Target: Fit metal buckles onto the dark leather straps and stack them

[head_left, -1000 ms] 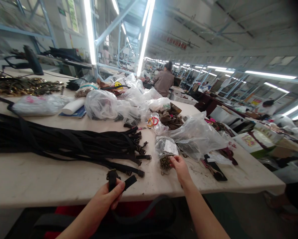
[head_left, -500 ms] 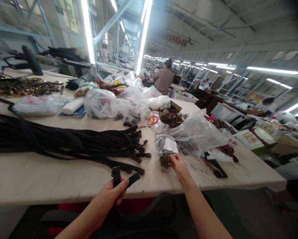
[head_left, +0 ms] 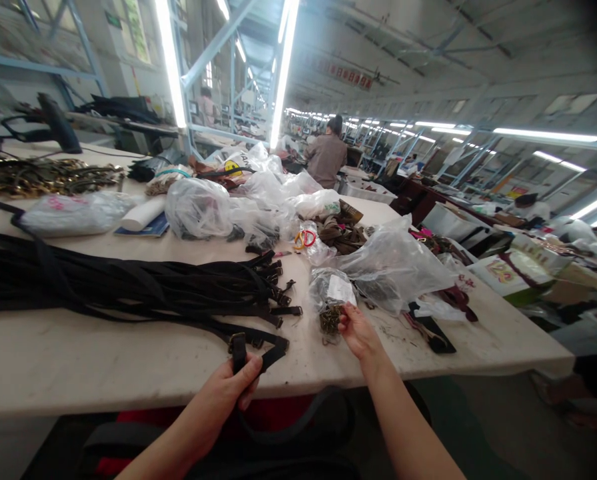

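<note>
My left hand (head_left: 236, 387), near the table's front edge, is closed around a black strap (head_left: 238, 355) with a metal buckle at its upper end. Part of this strap hangs below the table edge. My right hand (head_left: 360, 337) has its fingers pinched together at the side of a small clear plastic bag (head_left: 318, 287) with a white label. Small brass-coloured metal pieces (head_left: 329, 321) show at the bag's near end. Whatever lies between the right fingertips is too small to make out. A pile of black buckled straps (head_left: 153, 283) lies left of both hands.
Crumpled plastic bags (head_left: 198, 207) and red-and-yellow-handled scissors (head_left: 304, 239) are farther back on the pale table (head_left: 128, 367). A large clear bag (head_left: 393, 267) stands right of the small one. Gold-coloured hardware (head_left: 48, 177) lies far left. A co-worker (head_left: 326, 157) is beyond the table.
My right hand stays at the small bag, its fingers slightly higher. The left hand has shifted a little to the right with the strap. The view has tilted slightly.
</note>
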Demonstrator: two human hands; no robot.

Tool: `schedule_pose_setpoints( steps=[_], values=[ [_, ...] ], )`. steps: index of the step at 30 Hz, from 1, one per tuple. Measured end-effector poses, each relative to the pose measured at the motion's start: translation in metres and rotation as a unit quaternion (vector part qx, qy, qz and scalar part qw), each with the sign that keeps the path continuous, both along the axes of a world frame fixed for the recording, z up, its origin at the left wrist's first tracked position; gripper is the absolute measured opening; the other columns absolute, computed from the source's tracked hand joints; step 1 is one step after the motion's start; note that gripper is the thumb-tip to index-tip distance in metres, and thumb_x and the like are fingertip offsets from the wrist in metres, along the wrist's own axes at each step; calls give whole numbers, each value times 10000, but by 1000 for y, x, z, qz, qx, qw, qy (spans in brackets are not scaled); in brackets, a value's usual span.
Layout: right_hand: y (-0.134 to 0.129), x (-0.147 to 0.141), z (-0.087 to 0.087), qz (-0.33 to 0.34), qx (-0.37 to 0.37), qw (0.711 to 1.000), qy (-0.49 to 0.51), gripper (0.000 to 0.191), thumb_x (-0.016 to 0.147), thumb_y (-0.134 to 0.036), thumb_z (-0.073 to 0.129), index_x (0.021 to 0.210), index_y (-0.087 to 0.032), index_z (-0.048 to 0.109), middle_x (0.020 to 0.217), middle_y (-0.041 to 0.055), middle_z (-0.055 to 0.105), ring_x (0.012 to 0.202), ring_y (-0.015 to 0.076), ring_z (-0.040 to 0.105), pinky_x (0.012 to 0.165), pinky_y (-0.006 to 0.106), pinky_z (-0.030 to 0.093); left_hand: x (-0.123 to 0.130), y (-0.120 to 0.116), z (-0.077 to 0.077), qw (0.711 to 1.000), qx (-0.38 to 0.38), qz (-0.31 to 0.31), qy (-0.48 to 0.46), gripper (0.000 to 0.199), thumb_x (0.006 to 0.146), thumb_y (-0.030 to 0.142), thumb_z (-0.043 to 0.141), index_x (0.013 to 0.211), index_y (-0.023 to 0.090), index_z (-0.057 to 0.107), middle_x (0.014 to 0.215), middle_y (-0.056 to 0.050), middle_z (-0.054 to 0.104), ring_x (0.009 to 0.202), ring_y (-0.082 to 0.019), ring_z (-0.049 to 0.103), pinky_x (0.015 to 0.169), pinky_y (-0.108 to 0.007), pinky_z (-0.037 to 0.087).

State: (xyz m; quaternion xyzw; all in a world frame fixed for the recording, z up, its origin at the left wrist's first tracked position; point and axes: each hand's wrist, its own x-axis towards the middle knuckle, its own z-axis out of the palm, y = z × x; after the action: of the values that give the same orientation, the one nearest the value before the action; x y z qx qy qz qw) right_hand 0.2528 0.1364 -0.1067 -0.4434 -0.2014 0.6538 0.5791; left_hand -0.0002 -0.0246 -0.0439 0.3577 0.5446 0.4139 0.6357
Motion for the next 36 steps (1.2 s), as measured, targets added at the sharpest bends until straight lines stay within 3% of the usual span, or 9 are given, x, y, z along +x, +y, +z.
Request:
schedule_pose_setpoints(
  steps=[9, 13, 18, 23, 27, 31, 36],
  values=[
    [12, -2, -2, 22, -79, 988, 129, 215, 701, -134, 690, 650, -174, 484, 544, -83, 536, 469, 29, 549, 437, 112, 509, 4, 5, -6, 999, 0, 13, -29, 375, 758, 533, 516, 723, 172, 423, 506, 83, 365, 469, -69, 285, 507, -221, 239],
    [9, -6, 3, 36, -102, 979, 172, 153, 753, -141, 642, 680, -172, 511, 582, -63, 579, 484, 43, 575, 459, 132, 544, 4, 10, -8, 997, -11, 34, -70, 394, 691, 511, 612, 807, 157, 481, 524, 86, 360, 467, -61, 286, 482, -209, 247],
    [-18, -28, 21, 86, -137, 959, 233, 100, 834, -145, 542, 735, -156, 547, 643, -27, 616, 559, 53, 608, 521, 135, 559, 14, 36, -4, 997, -11, 62, -51, 438, 580, 392, 730, 884, 134, 549, 649, 43, 470, 481, -44, 308, 447, -193, 237],
    [-56, -71, 33, 171, -191, 927, 274, 137, 896, -158, 443, 843, -100, 556, 687, 14, 638, 581, 40, 614, 557, 109, 542, 25, 60, -7, 997, 21, 43, -57, 482, 649, 438, 654, 1005, 131, 544, 677, 18, 526, 433, -34, 283, 422, -201, 202],
    [-74, -90, 33, 213, -218, 912, 274, 106, 868, -115, 486, 925, -56, 553, 668, 26, 642, 553, 45, 612, 541, 105, 533, 22, 57, -15, 997, 31, 30, -60, 377, 613, 402, 687, 838, 123, 570, 573, 44, 476, 433, -43, 305, 426, -202, 220],
    [-83, -94, 31, 195, -188, 928, 256, 156, 762, -56, 609, 909, -100, 587, 695, 17, 655, 581, 63, 627, 549, 127, 535, 16, 51, -17, 997, 38, 39, -59, 334, 612, 410, 691, 718, 130, 544, 506, 65, 419, 422, -43, 285, 425, -204, 204],
    [-92, -96, 34, 175, -66, 974, 124, 273, 599, -141, 769, 827, -156, 619, 727, -3, 666, 599, 61, 611, 585, 151, 525, 15, 48, -15, 995, 24, 55, -80, 316, 631, 407, 677, 702, 130, 543, 557, 42, 466, 428, -44, 305, 431, -206, 217]
  ],
)
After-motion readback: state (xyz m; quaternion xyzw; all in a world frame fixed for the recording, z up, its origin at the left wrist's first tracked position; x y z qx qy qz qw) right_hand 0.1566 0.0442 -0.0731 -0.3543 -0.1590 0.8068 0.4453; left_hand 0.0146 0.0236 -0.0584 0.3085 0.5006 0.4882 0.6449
